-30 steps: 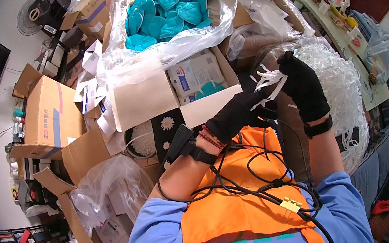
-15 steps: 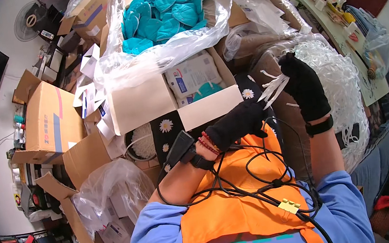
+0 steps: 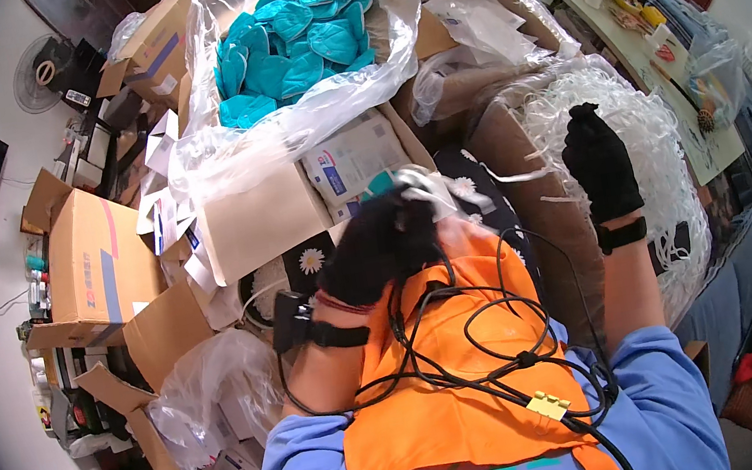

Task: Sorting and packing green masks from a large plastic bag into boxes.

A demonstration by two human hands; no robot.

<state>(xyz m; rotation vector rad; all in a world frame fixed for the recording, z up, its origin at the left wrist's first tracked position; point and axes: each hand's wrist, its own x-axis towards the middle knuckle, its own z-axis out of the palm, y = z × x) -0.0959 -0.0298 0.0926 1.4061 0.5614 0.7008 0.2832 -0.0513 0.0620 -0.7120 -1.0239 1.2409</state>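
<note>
My left hand [image 3: 382,244], in a black glove and smeared by motion, is closed by the near side of an open white box [image 3: 261,213]. Blurred white straps [image 3: 427,186] stick out from its fingertips. Inside the box lie printed white packets [image 3: 354,155] and part of a teal mask [image 3: 378,183]. My right hand [image 3: 600,161], also black-gloved, is raised and closed over a large heap of white straps [image 3: 657,130] in a brown carton. What it holds, if anything, is hidden. A few loose straps [image 3: 523,177] trail over the carton's left edge.
Ahead stands a plastic-lined carton piled with teal cup-shaped masks [image 3: 299,47]. Brown cartons [image 3: 103,261] crowd the left side. A black cable [image 3: 452,350] loops across my orange apron [image 3: 404,425]. A cluttered long table [image 3: 665,85] runs along the right.
My left hand has swung left with the white straps, away from my right hand. My right hand has moved slightly right and down, apart from that bundle. The view has shifted a little.
</note>
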